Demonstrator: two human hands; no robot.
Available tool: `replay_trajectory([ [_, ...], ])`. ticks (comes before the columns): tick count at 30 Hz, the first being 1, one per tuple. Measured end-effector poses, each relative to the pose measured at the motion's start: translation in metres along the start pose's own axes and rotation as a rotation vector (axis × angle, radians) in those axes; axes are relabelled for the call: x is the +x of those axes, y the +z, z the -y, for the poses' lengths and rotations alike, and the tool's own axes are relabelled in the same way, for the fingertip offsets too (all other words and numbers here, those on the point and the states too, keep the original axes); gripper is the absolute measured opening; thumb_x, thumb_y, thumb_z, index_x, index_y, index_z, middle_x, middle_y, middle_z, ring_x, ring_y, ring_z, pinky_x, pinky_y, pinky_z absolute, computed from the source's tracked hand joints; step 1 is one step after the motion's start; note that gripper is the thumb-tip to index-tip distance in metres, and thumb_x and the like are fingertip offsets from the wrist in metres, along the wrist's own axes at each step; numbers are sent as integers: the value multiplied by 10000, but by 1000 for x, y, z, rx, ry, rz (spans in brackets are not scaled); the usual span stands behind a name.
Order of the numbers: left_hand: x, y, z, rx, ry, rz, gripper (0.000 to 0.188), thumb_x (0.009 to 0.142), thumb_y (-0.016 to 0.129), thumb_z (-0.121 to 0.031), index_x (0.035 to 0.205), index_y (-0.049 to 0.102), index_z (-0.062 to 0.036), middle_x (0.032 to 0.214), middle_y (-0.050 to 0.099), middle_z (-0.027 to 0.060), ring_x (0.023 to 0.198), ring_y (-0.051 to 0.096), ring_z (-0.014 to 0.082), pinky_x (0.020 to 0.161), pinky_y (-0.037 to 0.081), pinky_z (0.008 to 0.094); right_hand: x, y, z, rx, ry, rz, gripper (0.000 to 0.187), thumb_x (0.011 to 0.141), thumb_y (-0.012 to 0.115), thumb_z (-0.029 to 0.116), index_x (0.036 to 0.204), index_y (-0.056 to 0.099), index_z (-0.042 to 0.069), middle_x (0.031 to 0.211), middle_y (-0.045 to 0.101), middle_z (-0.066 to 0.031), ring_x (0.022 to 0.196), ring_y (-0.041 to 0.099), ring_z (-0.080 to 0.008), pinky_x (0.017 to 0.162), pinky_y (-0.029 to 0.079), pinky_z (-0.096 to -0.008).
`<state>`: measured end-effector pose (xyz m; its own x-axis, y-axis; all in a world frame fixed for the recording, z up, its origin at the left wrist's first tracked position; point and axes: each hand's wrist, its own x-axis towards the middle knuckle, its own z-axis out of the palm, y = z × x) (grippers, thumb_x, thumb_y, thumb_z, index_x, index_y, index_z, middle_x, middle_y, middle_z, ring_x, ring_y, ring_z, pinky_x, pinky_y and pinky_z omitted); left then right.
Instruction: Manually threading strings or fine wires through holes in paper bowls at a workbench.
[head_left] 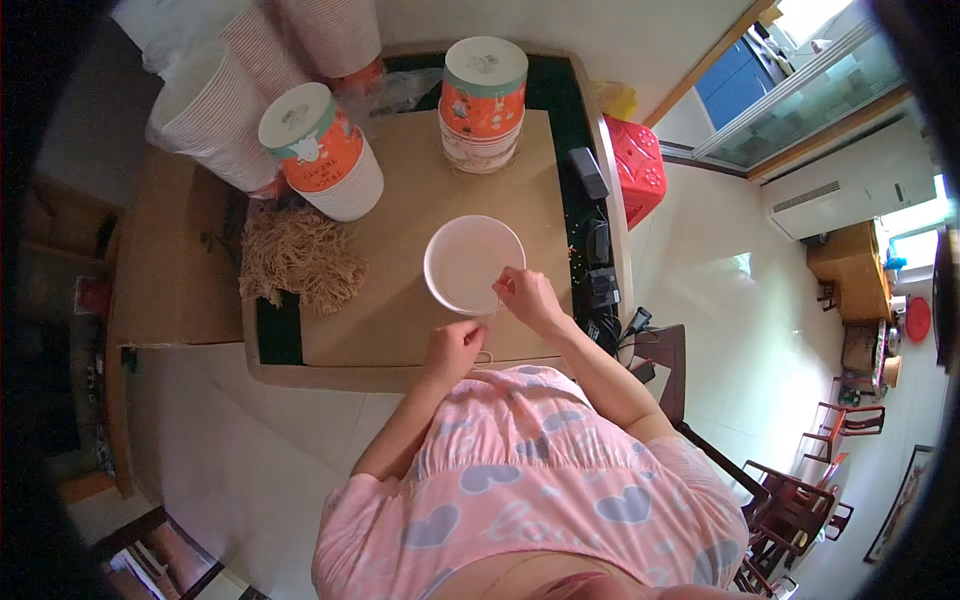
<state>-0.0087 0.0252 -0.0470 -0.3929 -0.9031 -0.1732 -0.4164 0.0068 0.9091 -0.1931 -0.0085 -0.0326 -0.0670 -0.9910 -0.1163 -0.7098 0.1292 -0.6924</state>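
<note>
Centrally, the white paper bowl (474,263) sits on the brown surface (400,300). Right hand (522,296) pinches its five-o'clock rim; left hand (452,347) seems curled shut, possibly empty. Light, flimsy: grip the rim.

Both hands, left (452,347) and right (522,293), seem loosely pinched, forearms extended forward.

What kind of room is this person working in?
Most likely a home used for piecework. Wooden dining chairs, a floor-standing air conditioner and glossy floor tiles suggest a living room, while stacks of paper cups crowd the cardboard-covered table where the right hand touches a white bowl.
</note>
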Motion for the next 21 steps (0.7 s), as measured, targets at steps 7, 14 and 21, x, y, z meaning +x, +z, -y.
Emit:
replay_trajectory([
  [7,14,37,17,-840,-542,87,250,831,638,-181,1051,592,-71,677,522,-46,499,465,59,432,333,194,-5,-1,12,-61,73,49,189,777,618,220,833,642,42,743,652,-149,706,642,-309,643,504,-386],
  [14,24,48,27,-1169,-562,97,157,838,628,-183,741,510,-148,611,453,-59,454,361,40,410,267,195,-11,5,-2,13,14,28,203,787,568,258,820,621,65,726,624,-189,707,608,-389,636,492,-459],
  [21,18,48,46,-1086,-533,91,124,858,603,-187,787,521,-126,612,448,-48,473,381,50,424,280,207,-14,2,-1,55,-22,19,181,785,571,236,825,618,66,744,631,-178,714,615,-373,636,496,-446],
])
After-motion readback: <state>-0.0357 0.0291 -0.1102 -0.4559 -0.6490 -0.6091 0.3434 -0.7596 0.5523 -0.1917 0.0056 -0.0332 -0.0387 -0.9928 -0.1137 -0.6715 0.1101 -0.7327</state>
